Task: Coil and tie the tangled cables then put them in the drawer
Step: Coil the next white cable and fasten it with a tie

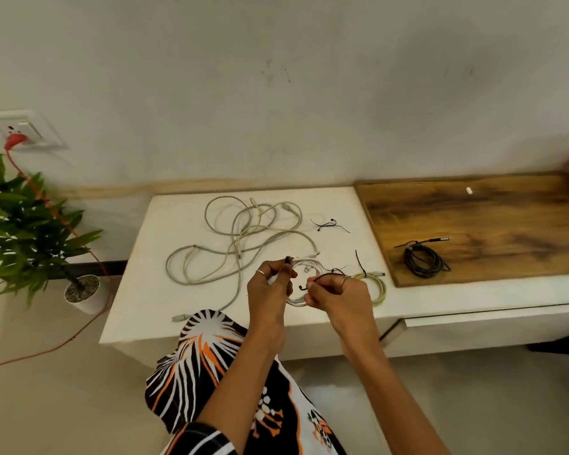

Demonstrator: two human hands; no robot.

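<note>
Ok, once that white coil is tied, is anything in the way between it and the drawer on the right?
Nothing visible blocks it. The white coil is held above the table by both hands, and the drawer front is just to the right below the edge. Only the tied yellowish coil lies beside the right hand. The drawer looks nearly closed.

Tangled grey cables point(240, 238) behind hands.

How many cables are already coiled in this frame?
3: the white coiled cable held in both hands, the yellowish coiled cable beside the right hand, and the black coiled cable on the wooden panel.
</note>
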